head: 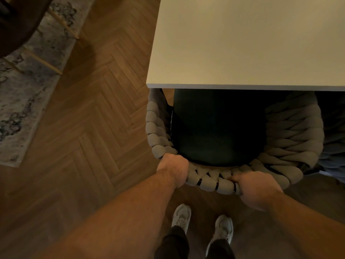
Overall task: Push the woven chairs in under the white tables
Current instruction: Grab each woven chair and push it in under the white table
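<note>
A woven chair (291, 128) with a thick grey braided back and a dark seat cushion (218, 128) stands right below me, its front part hidden beneath the white table (242, 43). My left hand (174, 168) grips the curved backrest at its left end. My right hand (255, 187) grips the same backrest rim further right. Both hands are closed over the braid. The table's near edge runs across just above the seat.
Herringbone wood floor (84, 128) spreads to the left. A patterned rug (28, 90) lies at far left with a dark chair on thin gold legs (61, 21). A second woven chair (334, 135) shows at the right edge. My white shoes (181, 215) stand behind the chair.
</note>
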